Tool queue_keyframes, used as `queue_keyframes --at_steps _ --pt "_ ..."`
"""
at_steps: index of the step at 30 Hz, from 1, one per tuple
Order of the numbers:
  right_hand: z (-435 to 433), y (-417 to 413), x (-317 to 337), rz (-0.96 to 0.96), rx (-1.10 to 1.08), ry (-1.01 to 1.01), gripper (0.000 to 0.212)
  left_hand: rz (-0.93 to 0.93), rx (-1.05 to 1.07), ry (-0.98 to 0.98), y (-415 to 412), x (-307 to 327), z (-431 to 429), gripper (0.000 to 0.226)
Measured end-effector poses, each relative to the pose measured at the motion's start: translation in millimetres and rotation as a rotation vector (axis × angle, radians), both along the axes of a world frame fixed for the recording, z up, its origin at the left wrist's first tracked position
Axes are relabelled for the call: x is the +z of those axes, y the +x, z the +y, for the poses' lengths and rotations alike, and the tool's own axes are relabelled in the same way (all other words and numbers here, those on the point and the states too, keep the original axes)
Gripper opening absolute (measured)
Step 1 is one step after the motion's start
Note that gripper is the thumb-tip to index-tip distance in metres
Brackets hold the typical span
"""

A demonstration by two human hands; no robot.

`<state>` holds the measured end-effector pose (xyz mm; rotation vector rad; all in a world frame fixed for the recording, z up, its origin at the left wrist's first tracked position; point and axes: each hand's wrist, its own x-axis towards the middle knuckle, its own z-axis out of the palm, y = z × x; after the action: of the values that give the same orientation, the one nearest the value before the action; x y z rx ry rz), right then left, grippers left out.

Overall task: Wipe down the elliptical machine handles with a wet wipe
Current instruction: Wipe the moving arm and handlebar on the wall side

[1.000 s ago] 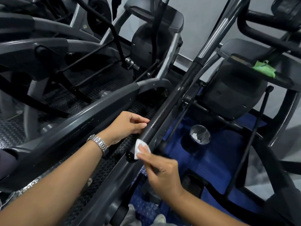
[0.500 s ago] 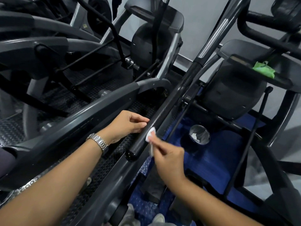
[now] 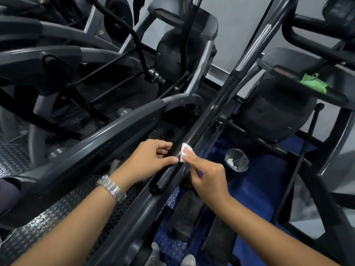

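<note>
Beyond the grip of the right hand [image 3: 209, 181], a pale grey wall [image 3: 240, 25] rises. Left of the grip, black studded rubber flooring [image 3: 28, 235] lies under grey exercise machines [image 3: 57, 56]. Right of the grip lies blue flooring [image 3: 269, 179], with a round metal bin [image 3: 246, 164] close by. Farther up and right, a crumpled green item [image 3: 313, 84] sits on a dark ledge

Both our bare forearms reach forward and converge. Our left hand [image 3: 151, 156] lies palm-down, fingers loosely curled, thumb tip at the glossy black cylindrical handle bar [image 3: 165, 177]. Our right hand [image 3: 209, 177] pinches a small white folded wet wipe [image 3: 186, 151] at its fingertips, with the remaining fingers curled.
</note>
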<state>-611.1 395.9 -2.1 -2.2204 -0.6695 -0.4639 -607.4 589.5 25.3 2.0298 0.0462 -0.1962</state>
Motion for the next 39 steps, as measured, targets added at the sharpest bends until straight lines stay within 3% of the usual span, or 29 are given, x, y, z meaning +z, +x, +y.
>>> queue_keyframes --at_steps 4,7,11,17,20,26,31,36,39 --pt "-7 19 5 -0.134 0.031 -0.086 0.037 -0.187 0.18 0.188 -23 5 -18 0.04" --pt "1 28 10 -0.13 0.013 -0.085 0.039 -0.221 0.23 0.234 -29 4 -25 0.032" --pt "-6 15 6 -0.153 0.145 -0.121 0.045 -0.274 0.233 0.253 -32 2 -27 0.031" --pt "4 38 16 -0.099 0.105 -0.11 0.032 -0.375 0.176 0.455 -42 6 -37 0.025" --pt "-3 25 11 -0.119 0.207 -0.143 0.03 -0.369 0.181 0.477 -43 8 -39 0.021" --pt "-1 52 18 -0.094 0.116 -0.095 0.03 -0.312 0.184 0.458 -39 13 -37 0.029" --pt "-7 32 12 -0.116 0.272 -0.131 0.028 -0.278 0.207 0.455 -37 14 -37 0.029" --pt "-11 64 18 -0.074 0.141 -0.054 0.03 -0.241 0.226 0.456 -35 15 -39 0.029" --pt "0 51 12 -0.088 0.205 -0.133 0.031 -0.217 0.246 0.462 -31 19 -40 0.022"
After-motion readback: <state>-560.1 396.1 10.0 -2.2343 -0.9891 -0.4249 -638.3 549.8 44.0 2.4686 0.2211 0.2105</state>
